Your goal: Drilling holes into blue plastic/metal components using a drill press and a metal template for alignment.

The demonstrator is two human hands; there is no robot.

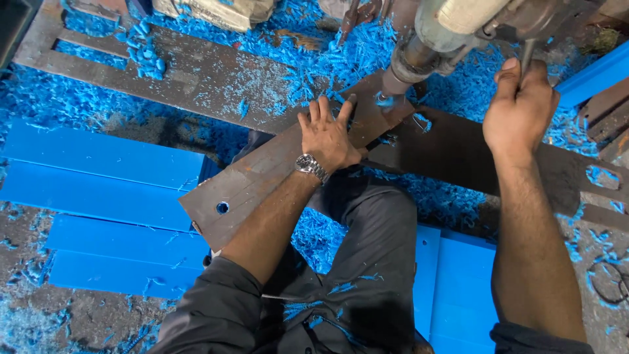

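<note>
My left hand (331, 134) lies flat, fingers spread, on a long rusty-brown flat bar (262, 180) that runs diagonally under a drill press head (436, 39). The bar has a round hole (223, 207) near its lower end. The drill's tip (386, 98) meets the bar just right of my fingertips, with blue shavings around it. My right hand (519, 105) is closed around the drill's thin metal feed lever (527, 56). A watch (311, 166) sits on my left wrist.
Blue plastic strips (105, 170) are stacked at the left, and more blue plates (458, 288) lie at the lower right. Blue shavings (327, 46) cover the dark metal bed (196, 78). My knee in dark trousers (373, 223) is below the bar.
</note>
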